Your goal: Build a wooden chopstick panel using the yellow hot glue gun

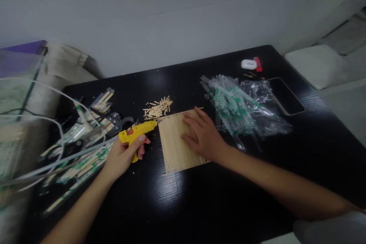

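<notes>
My left hand is wrapped round the handle of a yellow glue gun, its nozzle pointing right at the upper left corner of a stick panel. That panel is made of thin wooden sticks laid side by side and lies flat on the black table. My right hand rests on the panel's right part with its fingers spread, covering some of the sticks. Just behind the panel sits a small heap of short cut stick pieces.
Scissors lie among wrapped chopsticks on the left, with pale cables across them. Empty plastic wrappers are piled right of the panel, beside a phone. A white case and a red item stand farther back.
</notes>
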